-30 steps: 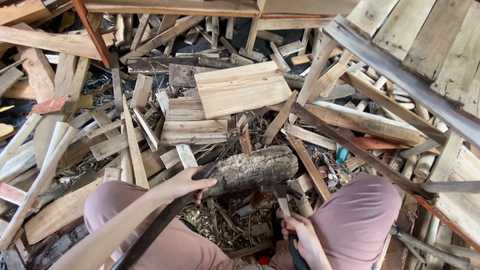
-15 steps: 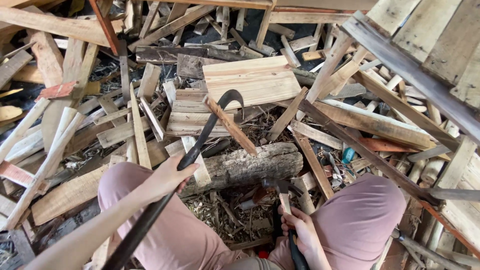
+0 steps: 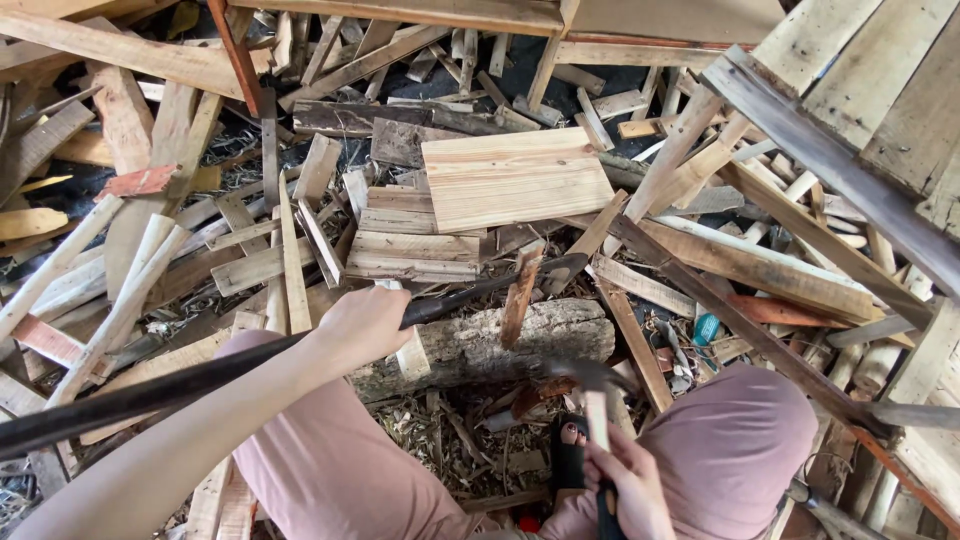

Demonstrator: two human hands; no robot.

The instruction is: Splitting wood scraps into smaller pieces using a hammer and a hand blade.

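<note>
- Head view, looking down: the person sits with both knees up in pink trousers [image 3: 730,450], and wood chips and bark litter the ground between the legs, on the near side of the log [image 3: 490,345].
- Nearest the viewer, the right hand [image 3: 625,485] is closed around a dark handle low at the frame edge; a short pale stick [image 3: 597,420] stands up just above the fingers, and a hammer head [image 3: 590,375] shows beside it, close against the near face of the log.
- The left hand [image 3: 362,322] is wrapped tight around the long dark bar [image 3: 200,380], a little left of the log's left end.
- The bar runs from the lower left corner up across the log's top; its curved tip [image 3: 565,268] sits just beyond the log's far edge.
- A reddish wood strip [image 3: 520,290] stands tilted on the log, touching the bar's tip; I cannot tell whether the tip is hooked into it.
- The log lies crosswise, bark rough and grey, between the knees and the scrap heap.
- Just behind the log lie stacked short boards [image 3: 415,250], and farther back a clean pale panel [image 3: 515,178] rests on top of the pile.
- Right of the log, long dark slats [image 3: 740,320] slant across the heap, with a small teal thing [image 3: 706,328] among the scraps.
</note>
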